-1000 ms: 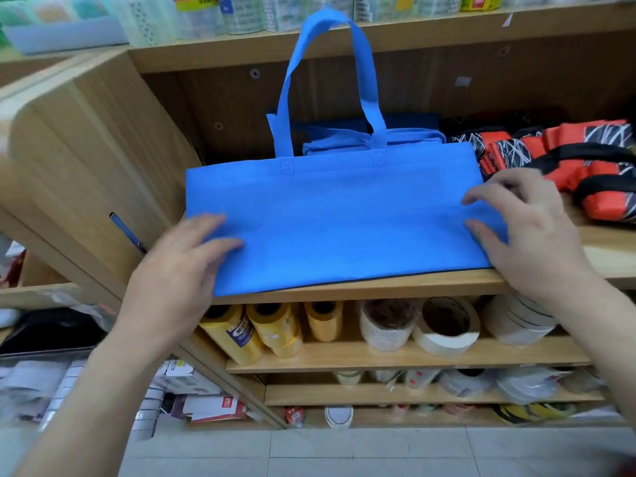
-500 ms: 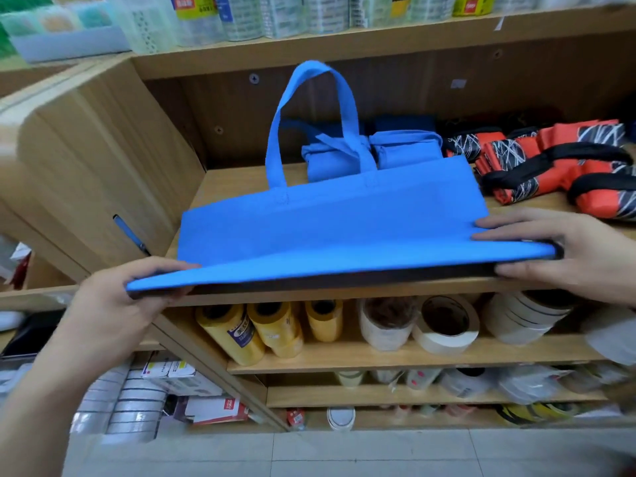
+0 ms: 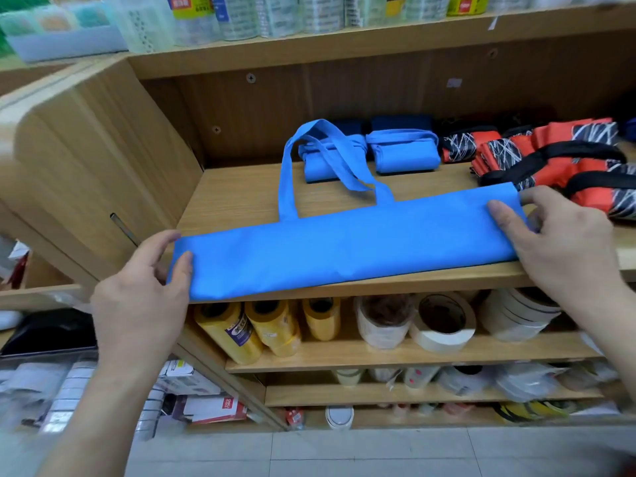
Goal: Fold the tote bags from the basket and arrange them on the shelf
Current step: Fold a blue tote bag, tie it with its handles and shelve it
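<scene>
A blue tote bag lies folded in half lengthwise along the front edge of the wooden shelf, its handles flopped toward the back. My left hand pinches the bag's left end between thumb and fingers. My right hand pinches the right end, thumb on top. Two folded, tied blue bags sit at the back of the shelf. No basket is in view.
Orange-and-black folded bags crowd the shelf's right side. Below are yellow rolls and tape rolls. A wooden side panel stands at the left. Bottles and boxes line the top shelf.
The bag's near half has been lifted and folded over toward the back, so the flat bag is now a narrow strip. Both hands moved to its ends. The handles dropped down.
</scene>
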`<action>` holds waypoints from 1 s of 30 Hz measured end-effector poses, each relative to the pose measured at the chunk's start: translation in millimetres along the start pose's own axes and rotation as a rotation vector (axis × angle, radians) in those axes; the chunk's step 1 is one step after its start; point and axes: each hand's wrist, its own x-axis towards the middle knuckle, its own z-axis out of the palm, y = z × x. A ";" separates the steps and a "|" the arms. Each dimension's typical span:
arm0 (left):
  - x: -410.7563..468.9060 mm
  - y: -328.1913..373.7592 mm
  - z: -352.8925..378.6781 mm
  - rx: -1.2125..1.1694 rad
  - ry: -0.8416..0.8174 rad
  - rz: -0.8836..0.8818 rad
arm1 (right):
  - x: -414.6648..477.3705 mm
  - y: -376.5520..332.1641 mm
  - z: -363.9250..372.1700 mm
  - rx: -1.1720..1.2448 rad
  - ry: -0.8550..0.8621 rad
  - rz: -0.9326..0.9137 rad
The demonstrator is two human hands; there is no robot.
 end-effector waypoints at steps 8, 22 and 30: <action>9.8 -6.2 -6.4 0.284 0.062 0.424 | 21.1 -16.9 -3.8 -0.449 -0.231 0.114; 8.5 6.5 -18.5 0.578 -0.578 0.632 | 28.4 -30.9 -10.3 0.428 -0.333 0.146; 19.4 54.1 -20.9 0.177 -0.615 0.972 | 68.2 -73.3 -7.3 0.821 -0.170 -0.174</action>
